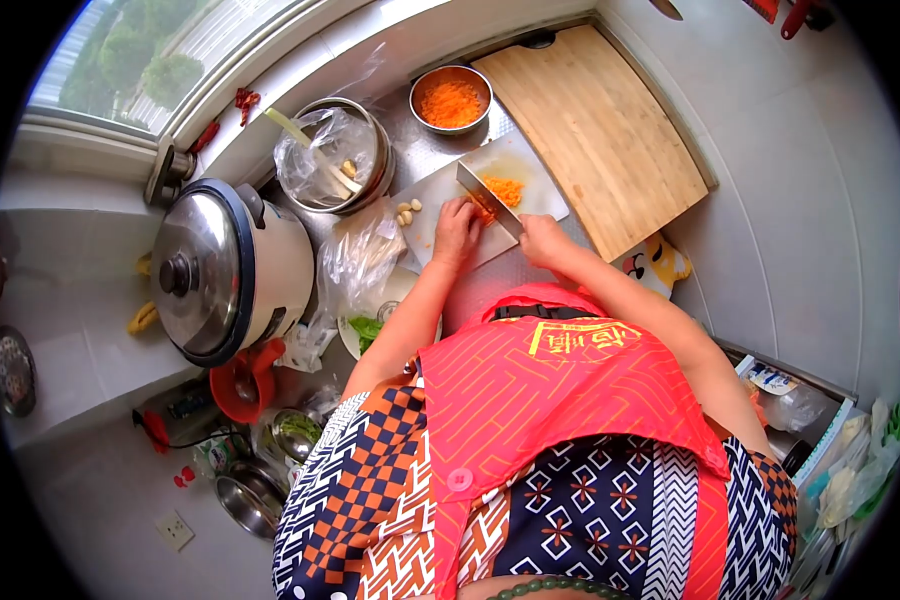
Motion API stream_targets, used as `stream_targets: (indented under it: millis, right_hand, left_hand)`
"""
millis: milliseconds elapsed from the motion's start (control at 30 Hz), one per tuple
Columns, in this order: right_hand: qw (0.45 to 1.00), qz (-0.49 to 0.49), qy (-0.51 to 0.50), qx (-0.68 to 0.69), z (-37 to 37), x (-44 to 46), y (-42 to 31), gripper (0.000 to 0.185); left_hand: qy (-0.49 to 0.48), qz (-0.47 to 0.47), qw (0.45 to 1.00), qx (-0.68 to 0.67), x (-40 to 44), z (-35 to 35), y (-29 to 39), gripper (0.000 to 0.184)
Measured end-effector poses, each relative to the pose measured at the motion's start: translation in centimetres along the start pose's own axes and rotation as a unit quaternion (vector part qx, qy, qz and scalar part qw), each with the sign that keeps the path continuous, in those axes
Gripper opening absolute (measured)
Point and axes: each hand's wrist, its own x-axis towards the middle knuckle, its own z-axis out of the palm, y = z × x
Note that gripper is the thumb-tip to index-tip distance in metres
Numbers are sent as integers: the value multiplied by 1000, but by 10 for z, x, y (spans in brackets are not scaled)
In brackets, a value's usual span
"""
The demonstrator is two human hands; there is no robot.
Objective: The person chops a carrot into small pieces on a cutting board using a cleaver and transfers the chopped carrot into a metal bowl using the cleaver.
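Observation:
My right hand (543,241) grips the handle end of a broad-bladed kitchen knife (490,200), whose blade points away and to the left over a white cutting board (434,192). Beside the blade, the curled fingers of my left hand (457,232) press down on a small orange piece of carrot, mostly hidden under the fingertips. Across the blade lies a heap of carrot shreds (505,189). Several peeled garlic cloves (407,211) rest on the board's left part. Behind the board stands a metal bowl (415,108) holding finely cut carrot (451,103).
A large wooden board (600,130) lies at the right. On the left are a rice cooker (280,260), a plastic-lined pot (385,180) with a pale green stalk, and a crumpled clear bag (355,258). A plate with green leaves (367,330) sits near my left forearm.

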Motion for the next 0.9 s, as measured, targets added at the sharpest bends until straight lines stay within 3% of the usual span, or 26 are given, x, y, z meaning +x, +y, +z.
stream_targets:
  millis: [167,667,767,900]
  right_hand:
    - [999,20,-32,-13,-24,-17,-21,17]
    - [998,41,-41,-34,2,-3,-16,16]
    - [1000,-9,12,-27,11,-3,-8,13]
    - [999,-1,21,-31,13,-4,-8,12]
  left_hand:
    - [4,5,1000,-1,1,0,2,19]
    - [3,-5,1000,-23,2,3,1,13]
    - [3,-5,1000,-15,2,2,1,14]
    - [0,0,1000,-19,2,1,0,17]
